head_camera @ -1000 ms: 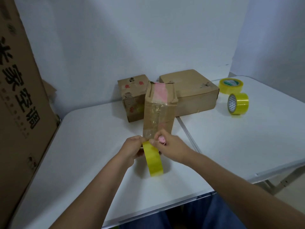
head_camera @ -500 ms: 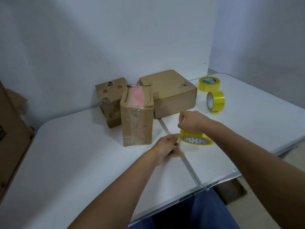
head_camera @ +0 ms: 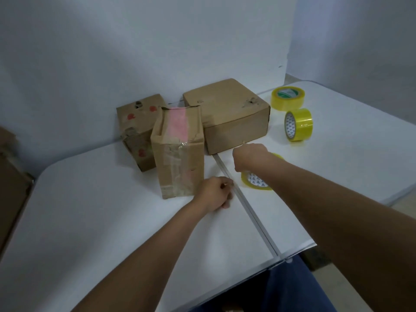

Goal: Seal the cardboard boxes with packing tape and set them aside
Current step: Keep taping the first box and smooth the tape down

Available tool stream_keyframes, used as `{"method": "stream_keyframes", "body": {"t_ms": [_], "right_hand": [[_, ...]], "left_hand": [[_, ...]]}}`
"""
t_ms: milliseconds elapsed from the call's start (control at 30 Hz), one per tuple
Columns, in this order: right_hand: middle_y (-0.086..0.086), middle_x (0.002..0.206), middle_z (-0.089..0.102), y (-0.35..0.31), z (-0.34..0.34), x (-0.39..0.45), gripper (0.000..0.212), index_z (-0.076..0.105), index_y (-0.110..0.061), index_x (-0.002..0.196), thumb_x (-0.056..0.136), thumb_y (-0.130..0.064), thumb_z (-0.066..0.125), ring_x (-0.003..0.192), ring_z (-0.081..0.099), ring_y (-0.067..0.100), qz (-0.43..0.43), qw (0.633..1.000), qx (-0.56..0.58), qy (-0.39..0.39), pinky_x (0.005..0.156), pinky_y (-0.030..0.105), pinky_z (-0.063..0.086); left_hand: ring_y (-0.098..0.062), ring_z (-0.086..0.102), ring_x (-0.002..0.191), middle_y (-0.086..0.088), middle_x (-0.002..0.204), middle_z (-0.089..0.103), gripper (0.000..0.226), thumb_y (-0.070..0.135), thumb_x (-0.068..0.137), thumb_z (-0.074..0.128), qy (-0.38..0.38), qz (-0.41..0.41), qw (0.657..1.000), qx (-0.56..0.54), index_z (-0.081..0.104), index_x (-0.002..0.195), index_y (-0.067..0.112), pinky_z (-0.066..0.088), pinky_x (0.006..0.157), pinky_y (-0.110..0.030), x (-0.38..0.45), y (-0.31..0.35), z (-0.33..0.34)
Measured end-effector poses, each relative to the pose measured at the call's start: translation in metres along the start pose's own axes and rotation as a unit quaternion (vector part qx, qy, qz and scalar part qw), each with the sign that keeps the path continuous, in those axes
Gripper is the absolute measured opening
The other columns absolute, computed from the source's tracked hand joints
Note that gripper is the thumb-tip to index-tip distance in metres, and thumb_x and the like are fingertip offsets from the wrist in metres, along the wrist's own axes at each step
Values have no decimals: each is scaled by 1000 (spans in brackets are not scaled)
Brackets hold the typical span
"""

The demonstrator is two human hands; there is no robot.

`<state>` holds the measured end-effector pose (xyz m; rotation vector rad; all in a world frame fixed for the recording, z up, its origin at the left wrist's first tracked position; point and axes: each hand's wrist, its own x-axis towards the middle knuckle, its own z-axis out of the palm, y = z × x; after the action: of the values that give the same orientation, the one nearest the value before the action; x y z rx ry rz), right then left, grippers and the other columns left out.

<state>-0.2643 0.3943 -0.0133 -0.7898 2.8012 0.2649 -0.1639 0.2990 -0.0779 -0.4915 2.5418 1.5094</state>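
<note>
A tall cardboard box [head_camera: 180, 158] with a pink strip on top and clear tape down its front stands upright at the table's middle. Behind it stand a small box with red dots [head_camera: 138, 129] and a wide flat box [head_camera: 227, 115]. My left hand [head_camera: 215, 193] rests on the table beside the tall box's lower right corner, with its fingers curled and nothing visible in them. To the right of the table seam, my right hand [head_camera: 249, 157] grips a yellow tape roll [head_camera: 256, 182] from above, low over the table.
Two more yellow tape rolls sit at the back right, one lying flat [head_camera: 288, 97] and one on edge [head_camera: 299, 124]. A seam [head_camera: 247, 206] splits the white table [head_camera: 90, 221]. A big cardboard sheet [head_camera: 11, 176] leans at the far left. The wall is close behind the boxes.
Both hands have left the tall box's front. My right hand carried the tape roll to the right across the seam and lowered it. My left hand dropped onto the table.
</note>
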Motion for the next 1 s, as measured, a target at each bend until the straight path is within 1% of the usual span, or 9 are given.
{"method": "stream_keyframes", "body": {"t_ms": [133,200,333,400,500,600,667,767,1000], "right_hand": [[3,106,56,-5,3,-1,25,57,-16,114,94,-14,43,94,53,22,-11,999,-38,-6,76,31,37],[1,103,53,-1,1,1,25,57,-17,116,94,-19,45,92,52,21,-7,1000,-21,0,74,31,36],[4,96,56,4,-15,1,17,54,-15,107,95,-23,46,80,51,24,2,993,56,108,63,32,37],[9,93,58,-2,-30,-3,15,47,-12,108,98,-20,39,78,55,29,-7,968,137,212,61,34,39],[9,93,60,-21,-57,-10,21,45,-15,112,100,-30,37,79,58,31,-45,885,317,338,64,38,47],[8,110,59,-50,-74,-14,31,46,-14,121,97,-34,48,94,58,27,-136,832,436,314,80,38,47],[11,117,61,-64,-71,-13,34,46,-15,126,97,-31,53,104,57,29,-175,852,419,259,89,34,41],[12,119,62,-73,-54,-8,31,46,-20,125,97,-31,55,104,60,26,-180,862,431,197,83,28,39],[10,111,65,-76,-47,2,25,47,-23,117,96,-34,56,94,63,25,-190,850,447,206,84,37,51]], "left_hand": [[-12,63,52,-5,87,68,25,10,104,43,-37,14,996,-74,66,114,9,46,47,-20,-21,-2,-9],[-11,66,60,-2,90,69,24,11,103,47,-46,23,994,-94,67,114,9,47,52,-17,-32,-7,-19],[-9,66,84,5,98,72,22,18,101,52,-70,52,992,-90,69,114,18,51,74,-20,-54,-13,-59],[-13,67,91,-1,104,73,22,17,100,53,-69,70,989,-112,69,115,15,52,79,-22,-64,-10,-80],[-22,68,98,-12,113,71,27,17,99,52,-47,108,979,-167,67,118,8,55,84,-25,-77,3,-107],[-21,69,102,-12,113,71,28,20,99,50,-4,152,966,-208,69,114,7,55,88,-27,-78,15,-126],[-22,67,106,-13,113,71,27,19,100,49,30,164,957,-237,70,110,6,53,91,-28,-70,14,-132],[-26,66,111,-18,113,70,28,18,101,47,62,146,951,-267,69,110,1,52,93,-29,-53,0,-131],[-28,67,108,-19,113,70,27,13,102,46,48,-6,961,-273,68,111,-1,55,90,-28,-50,-46,-114]]}}
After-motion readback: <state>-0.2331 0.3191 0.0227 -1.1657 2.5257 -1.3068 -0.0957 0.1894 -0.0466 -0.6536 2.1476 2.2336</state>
